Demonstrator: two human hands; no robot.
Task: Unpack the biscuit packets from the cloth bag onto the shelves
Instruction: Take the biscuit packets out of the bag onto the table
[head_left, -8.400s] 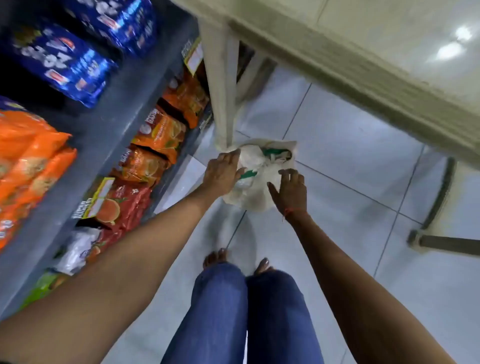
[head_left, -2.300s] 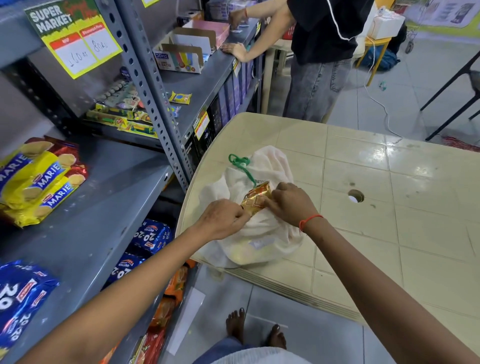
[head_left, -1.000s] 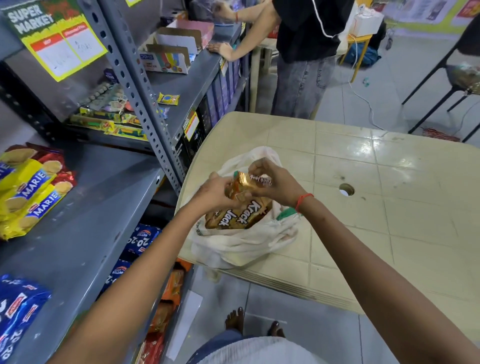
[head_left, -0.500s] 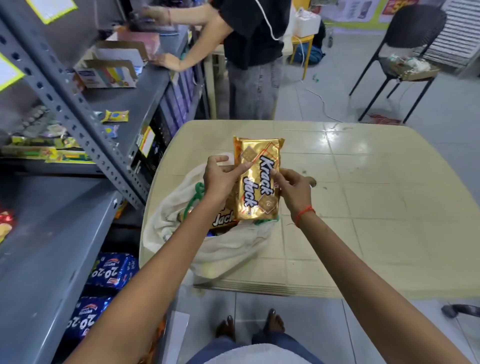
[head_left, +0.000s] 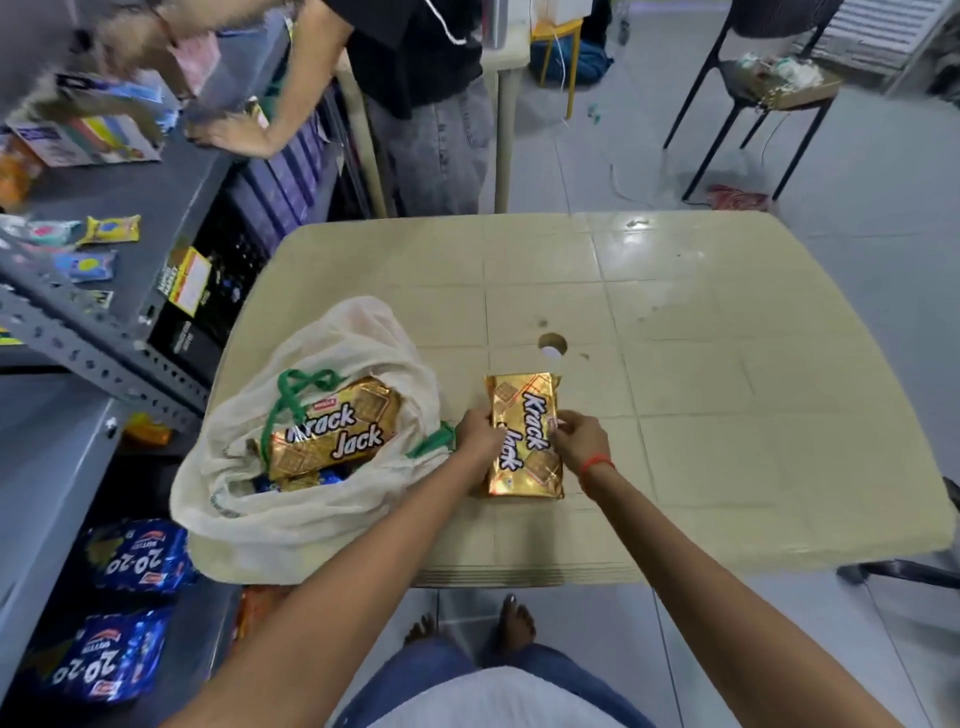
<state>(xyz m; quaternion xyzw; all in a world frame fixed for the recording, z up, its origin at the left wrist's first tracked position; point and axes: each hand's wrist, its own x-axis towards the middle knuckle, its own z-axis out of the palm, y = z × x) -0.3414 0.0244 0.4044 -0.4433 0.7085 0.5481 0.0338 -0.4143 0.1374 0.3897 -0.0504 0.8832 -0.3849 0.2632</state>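
Gold Krack Jack packet (head_left: 524, 434) flat on beige table (head_left: 727, 415), left hand (head_left: 475, 434) and right hand (head_left: 576, 439) clasping its sides

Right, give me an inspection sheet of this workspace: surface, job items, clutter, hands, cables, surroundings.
Surface: beige tiled table with a round hole near its middle.
Job's things: gold Krack Jack packet lying flat on the table; cloth bag open at the table's left edge, second Krack Jack packet inside.
Clutter: nothing seen on the table besides these.
Grippers: left hand and right hand both on the flat packet's sides.
Cables: white cable on the floor beyond the table.
Surroundings: grey shelves at left, blue 20-20 packets below; another person at the shelves; black chair.
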